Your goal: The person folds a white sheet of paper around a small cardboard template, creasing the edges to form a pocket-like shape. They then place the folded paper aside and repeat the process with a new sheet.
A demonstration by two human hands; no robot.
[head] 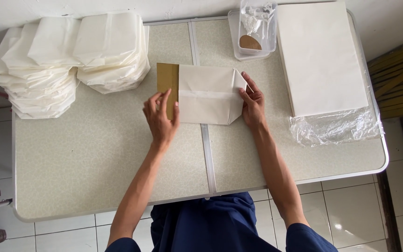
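White floor tiles and dark blue trousers [211,224] sit nearest the camera, and above them runs the folding table [94,172], its pale speckled top split by a metal seam. Both forearms reach over it now: the left hand [161,119] lies flat-fingered, fingers together, pressing the brown cardboard strip [167,83] and the left edge of the white paper sheet [206,95] at mid-table. The right hand [253,103] pinches the angled fold at the sheet's right end, fingertips on the crease. To my eye the fold wants firm, even pressure along that slanted edge while the left palm keeps the card from sliding; thin paper like this creases sharply but skews easily. A glossy band crosses the sheet's middle. Farther back, left, two slumping stacks of finished paper bags [71,56] look soft and puffy. Behind the sheet, a clear plastic tub [253,32] holds something brown and something white. Far right, a thick ream of white paper [320,56] rests on crinkled clear wrap [336,126].
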